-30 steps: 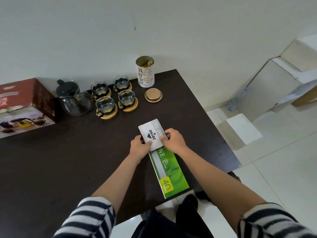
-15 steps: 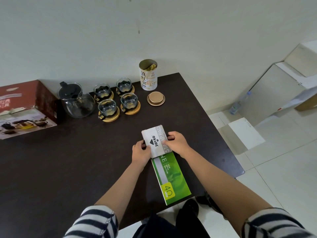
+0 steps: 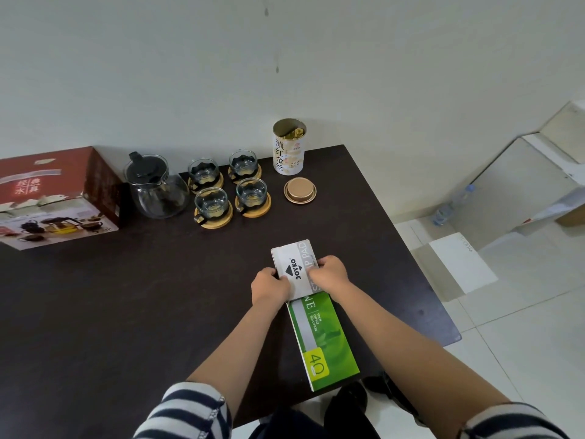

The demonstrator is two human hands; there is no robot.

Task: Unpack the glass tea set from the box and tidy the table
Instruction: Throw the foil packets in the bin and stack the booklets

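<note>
White-grey stamp-pad box (image 3: 294, 267) was gripped from both sides: left hand (image 3: 270, 285) curled on its left edge, right hand (image 3: 327, 274) with fingers curled over its right side and top. It sat on the far end of a green folder pack (image 3: 323, 340), which lay flat on the dark table (image 3: 126, 312) with its near end overhanging the table's front edge. Both forearms reached in from striped sleeves (image 3: 186, 413).

Tea set was unpacked at the back of the table. Four glass cups on round wooden coasters stood in a two-by-two cluster: back left (image 3: 203, 172), back right (image 3: 242, 162), front left (image 3: 211, 202), front right (image 3: 251, 193). Glass teapot (image 3: 156, 186) with black lid stood just left of them, upright. Red tea set box (image 3: 53, 194) lay at the table's left rear, just beside the teapot.

Open tea tin (image 3: 288, 147) stood at the back edge, right of the cups; its gold lid (image 3: 299, 191) lay on the table just in front of it. Plastic bottle (image 3: 452, 205) stood on the floor by the steps.
</note>
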